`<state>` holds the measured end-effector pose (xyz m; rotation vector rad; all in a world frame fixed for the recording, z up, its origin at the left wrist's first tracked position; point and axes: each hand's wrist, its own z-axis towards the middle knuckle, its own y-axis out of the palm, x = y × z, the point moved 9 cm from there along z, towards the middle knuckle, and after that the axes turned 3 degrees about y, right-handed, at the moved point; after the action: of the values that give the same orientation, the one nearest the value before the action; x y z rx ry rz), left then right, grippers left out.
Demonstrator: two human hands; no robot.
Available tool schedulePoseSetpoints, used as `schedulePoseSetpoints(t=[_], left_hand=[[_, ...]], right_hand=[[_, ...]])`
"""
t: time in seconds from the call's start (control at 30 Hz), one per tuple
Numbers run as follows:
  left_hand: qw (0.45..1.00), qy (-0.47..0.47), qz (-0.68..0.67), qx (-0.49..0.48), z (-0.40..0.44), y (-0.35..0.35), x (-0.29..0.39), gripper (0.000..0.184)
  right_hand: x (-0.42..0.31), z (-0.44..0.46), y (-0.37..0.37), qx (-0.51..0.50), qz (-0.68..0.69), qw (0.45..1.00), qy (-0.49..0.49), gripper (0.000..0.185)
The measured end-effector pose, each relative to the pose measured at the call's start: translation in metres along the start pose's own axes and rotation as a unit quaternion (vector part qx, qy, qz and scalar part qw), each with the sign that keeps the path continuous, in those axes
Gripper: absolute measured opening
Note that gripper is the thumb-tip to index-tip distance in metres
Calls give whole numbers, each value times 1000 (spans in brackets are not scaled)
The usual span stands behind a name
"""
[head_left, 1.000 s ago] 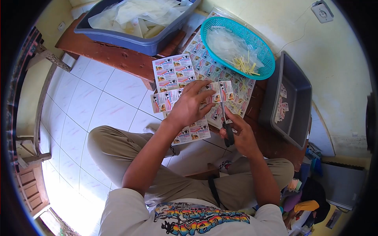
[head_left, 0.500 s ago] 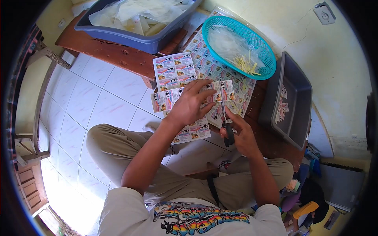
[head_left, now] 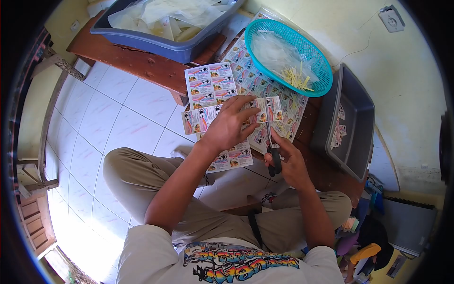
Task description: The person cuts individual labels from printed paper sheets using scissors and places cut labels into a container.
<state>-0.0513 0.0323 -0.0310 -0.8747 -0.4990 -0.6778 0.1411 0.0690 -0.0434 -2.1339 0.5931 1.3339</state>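
Note:
My left hand (head_left: 229, 124) pinches a strip of printed labels (head_left: 201, 119) with its fingers curled over the middle of it. The strip lies across a larger label sheet (head_left: 211, 84), which shows above and below it. My right hand (head_left: 292, 164) grips black-handled scissors (head_left: 274, 161), thumb and fingers about the handles. Their blades point away from me and meet the strip near its right end, beside the last label (head_left: 274, 109). My left fingertips are just left of the blades. How far the cut reaches is too fine to tell.
Under the turquoise basket (head_left: 326, 78) of plastic bags and yellowish strips lies a covered label sheet (head_left: 246, 71). A grey bin (head_left: 362, 113) with cut labels stands at right. A blue-grey tub (head_left: 142, 40) of plastic sits on the wooden bench (head_left: 137, 71). Another person (head_left: 366, 255) is at lower right.
My hands, the strip and the scissors keep nearly the same place. The blades and the strip's end label show only a very slight shift.

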Motion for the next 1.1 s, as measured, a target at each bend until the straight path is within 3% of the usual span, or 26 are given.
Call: schedulePoseSetpoints(t=[1.1], left_hand=[[1000,-2,-6,-7,-1,0,0,38]], right_hand=[[2,0,2,1,4,1000,1,79]])
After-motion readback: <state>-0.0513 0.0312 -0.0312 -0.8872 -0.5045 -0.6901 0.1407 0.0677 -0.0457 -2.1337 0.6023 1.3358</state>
